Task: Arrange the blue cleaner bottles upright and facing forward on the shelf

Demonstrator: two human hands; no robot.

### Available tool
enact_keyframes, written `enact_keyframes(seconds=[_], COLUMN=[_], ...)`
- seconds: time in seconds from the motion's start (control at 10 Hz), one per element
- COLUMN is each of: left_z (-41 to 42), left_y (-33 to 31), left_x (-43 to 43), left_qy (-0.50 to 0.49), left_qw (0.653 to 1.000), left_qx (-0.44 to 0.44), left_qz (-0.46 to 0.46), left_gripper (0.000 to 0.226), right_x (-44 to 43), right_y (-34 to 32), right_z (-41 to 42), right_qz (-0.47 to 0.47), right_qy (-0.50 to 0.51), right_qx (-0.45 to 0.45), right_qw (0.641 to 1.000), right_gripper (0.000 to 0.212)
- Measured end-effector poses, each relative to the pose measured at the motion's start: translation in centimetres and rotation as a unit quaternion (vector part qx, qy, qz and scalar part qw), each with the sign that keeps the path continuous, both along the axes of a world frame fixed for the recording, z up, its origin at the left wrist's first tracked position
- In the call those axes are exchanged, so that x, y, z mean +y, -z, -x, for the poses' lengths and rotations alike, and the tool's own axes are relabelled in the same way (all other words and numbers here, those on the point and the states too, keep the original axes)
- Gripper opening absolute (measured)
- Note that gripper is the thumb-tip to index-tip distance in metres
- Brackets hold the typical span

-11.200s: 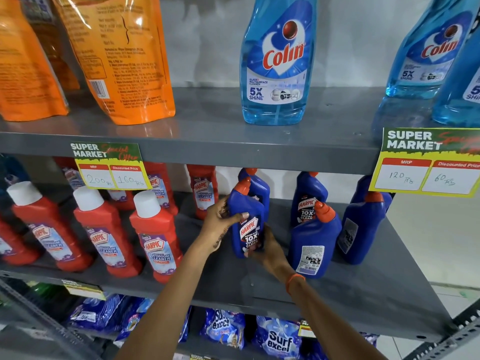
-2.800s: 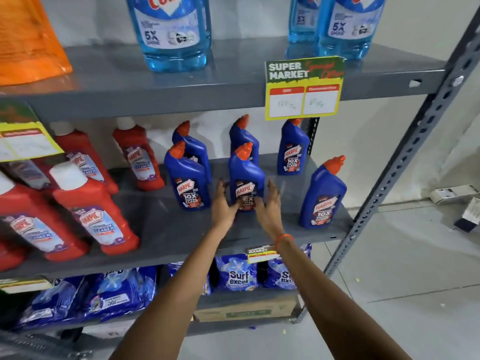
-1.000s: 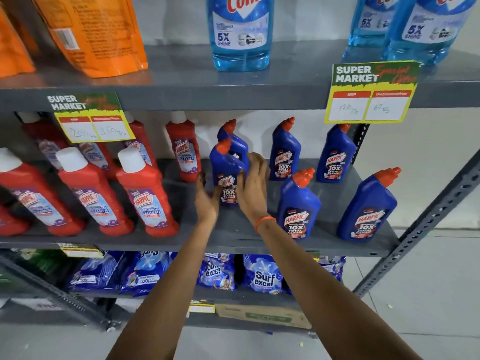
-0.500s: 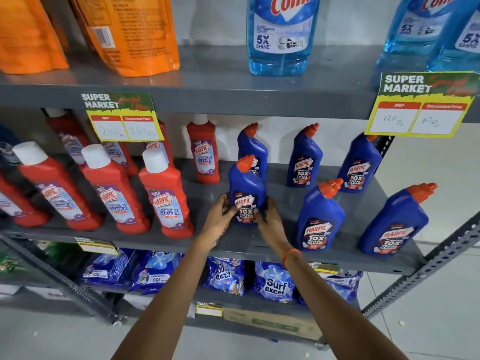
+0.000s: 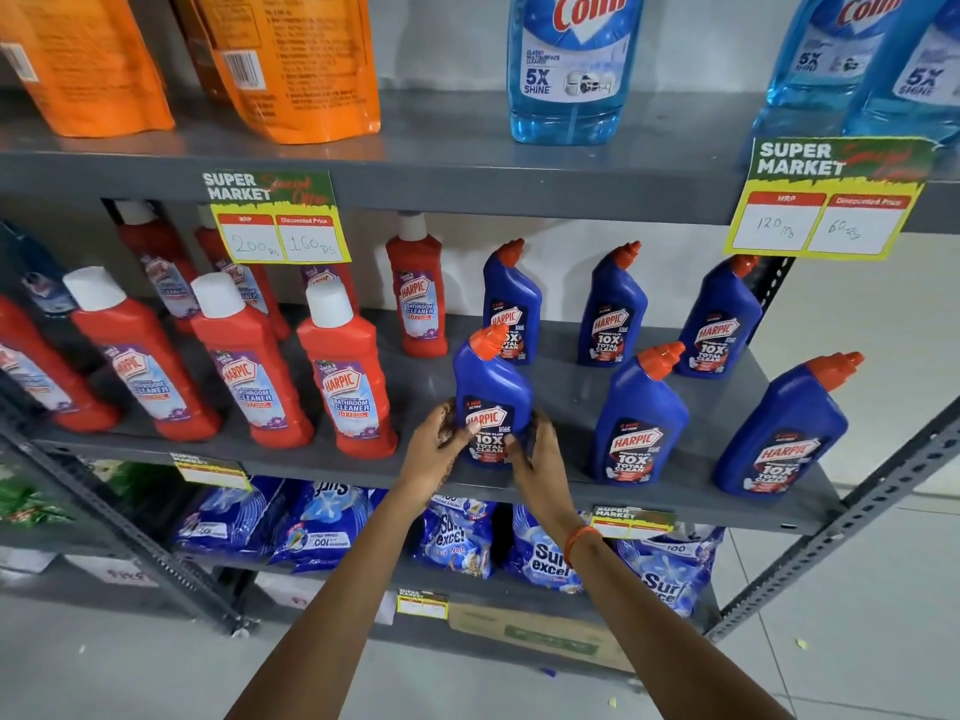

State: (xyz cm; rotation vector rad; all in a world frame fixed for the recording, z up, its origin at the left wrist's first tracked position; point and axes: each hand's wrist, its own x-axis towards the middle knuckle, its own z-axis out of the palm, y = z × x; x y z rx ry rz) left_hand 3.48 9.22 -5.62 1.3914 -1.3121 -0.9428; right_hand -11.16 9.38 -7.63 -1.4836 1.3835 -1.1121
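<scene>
6 blue Harpic bottles on the middle shelf [image 5: 675, 498], right of the red bathroom cleaner bottles [image 5: 343, 376]. My left hand [image 5: 434, 454] & right hand [image 5: 537, 459] cup the front-left blue bottle [image 5: 491, 394] low on both sides, fingers partly curled round its base, near the shelf's front edge; it's upright, label fwd. Next front bottle [image 5: 641, 415], then the front-right bottle [image 5: 784, 428] by the right edge; 3 more at the back [image 5: 613, 309]. Probably full, so heavy-ish; stiff, slick plastic, bent neck makes it top-heavy. Best grip: low on the body w/ both palms, not the cap.
</scene>
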Motion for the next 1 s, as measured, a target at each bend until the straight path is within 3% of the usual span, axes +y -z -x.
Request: enact_keyframes(seconds=[0.7,0.8,0.9,1.0], left_z=[-0.7,-0.3,0.4,0.9], left_y=[-0.7,-1.1,-2.2,-3.5], left_x=[1.4,2.0,3.1,3.7], left_qy=[0.0,0.005,-0.017,-0.036], left_qw=[0.999,0.997,0.972,0.931], left_qx=[-0.037,-0.074,-0.22,-0.349], left_qz=[-0.025,-0.032,-0.082,-0.104], left_gripper=[0.043,0.045,0.052,0.04], right_x=[1.3,1.4,1.2,1.1], right_y=[-1.0,-1.3,-2.0,-3.6], right_z=[-0.4,-0.2,0.7,1.4], right_qz=[-0.015,-0.03,-0.046,-0.078], right_qy=[-0.001,-0.016,-0.027,-0.046], right_qx=[0.004,0.026,0.112,0.174], right_qw=[1.0,0.999,0.992,0.981], right_gripper=[0.041,0.046,0.05,0.046])
